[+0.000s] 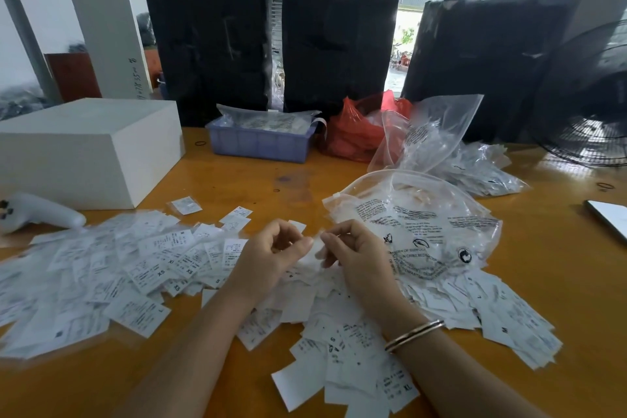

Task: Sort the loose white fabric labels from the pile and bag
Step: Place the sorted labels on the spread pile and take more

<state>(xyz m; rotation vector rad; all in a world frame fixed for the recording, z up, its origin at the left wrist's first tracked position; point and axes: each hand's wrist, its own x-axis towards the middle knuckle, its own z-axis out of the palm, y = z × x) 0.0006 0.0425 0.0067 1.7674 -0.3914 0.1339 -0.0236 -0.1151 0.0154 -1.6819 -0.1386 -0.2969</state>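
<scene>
Loose white fabric labels (112, 268) lie spread over the orange table (237, 180), left, centre and right. A clear printed plastic bag (420, 224) lies on the pile at the right. My left hand (271, 254) and my right hand (353, 254) are raised together over the middle of the pile, fingers curled. Between their fingertips they pinch a thin white label (314, 249), blurred and partly hidden by the fingers. A bangle (414, 334) sits on my right wrist.
A white box (84, 149) stands at the left, a white handheld device (34, 210) in front of it. A blue basket (261, 142), a red bag (356, 132) and more clear bags (458, 153) are behind. A fan (590, 102) and a phone (610, 217) are right.
</scene>
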